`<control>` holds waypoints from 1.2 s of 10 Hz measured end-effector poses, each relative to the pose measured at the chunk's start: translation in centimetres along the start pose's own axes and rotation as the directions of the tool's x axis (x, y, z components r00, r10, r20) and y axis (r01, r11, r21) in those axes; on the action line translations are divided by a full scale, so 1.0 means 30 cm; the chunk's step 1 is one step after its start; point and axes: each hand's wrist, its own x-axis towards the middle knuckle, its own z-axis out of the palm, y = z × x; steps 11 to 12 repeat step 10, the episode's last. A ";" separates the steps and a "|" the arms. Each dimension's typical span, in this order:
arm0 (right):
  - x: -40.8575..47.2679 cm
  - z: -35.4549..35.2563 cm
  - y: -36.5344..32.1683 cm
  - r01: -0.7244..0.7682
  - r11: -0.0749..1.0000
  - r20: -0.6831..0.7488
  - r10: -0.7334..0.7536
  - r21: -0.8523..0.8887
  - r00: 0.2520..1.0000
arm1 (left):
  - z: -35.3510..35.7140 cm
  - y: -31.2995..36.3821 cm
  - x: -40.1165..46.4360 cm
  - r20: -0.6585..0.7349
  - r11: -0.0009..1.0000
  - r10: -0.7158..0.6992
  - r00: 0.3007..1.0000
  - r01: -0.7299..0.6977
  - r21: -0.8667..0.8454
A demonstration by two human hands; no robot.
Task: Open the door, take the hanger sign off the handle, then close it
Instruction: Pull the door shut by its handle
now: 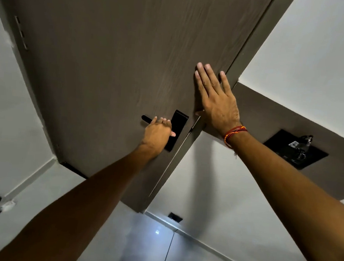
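Dark wood-grain door [115, 58], black handle [147, 118] in left hand [158, 133].

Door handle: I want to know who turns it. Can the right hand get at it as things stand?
Probably not without a shift: the left hand is wrapped around the door handle, covering most of it. The right hand lies flat on the door, above the lock plate.

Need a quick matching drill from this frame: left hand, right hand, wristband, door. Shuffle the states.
1. left hand
2. right hand
3. wristband
4. door

a. red and yellow, on the right wrist
b. flat, fingers spread, near the door edge
c. brown wood grain
d. wrapped on the black handle

Pairs: 1-d, 2-b, 3-a, 4-c
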 end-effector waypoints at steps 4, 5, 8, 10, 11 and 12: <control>0.096 0.149 -0.027 -0.088 0.984 -0.062 0.079 -0.152 0.995 | 0.067 0.015 0.220 0.067 0.996 -0.019 0.998 0.025 -0.083; 0.108 0.175 -0.027 -0.097 0.973 -0.084 0.081 -0.208 0.993 | 0.079 0.017 0.251 0.082 0.995 -0.027 0.996 0.035 -0.092; 0.126 0.193 -0.032 -0.114 0.956 -0.079 0.096 -0.271 0.992 | 0.065 0.033 0.258 0.121 0.992 -0.048 0.992 0.062 -0.108; 0.120 0.119 -0.044 -0.192 0.980 -0.008 0.192 -0.058 0.981 | -0.015 0.030 0.163 0.014 1.000 -0.029 0.999 0.029 0.001; 0.120 0.119 -0.044 -0.192 0.980 -0.008 0.192 -0.058 0.981 | -0.015 0.030 0.163 0.014 1.000 -0.029 0.999 0.029 0.001; 0.120 0.119 -0.044 -0.192 0.980 -0.008 0.192 -0.058 0.981 | -0.015 0.030 0.163 0.014 1.000 -0.029 0.999 0.029 0.001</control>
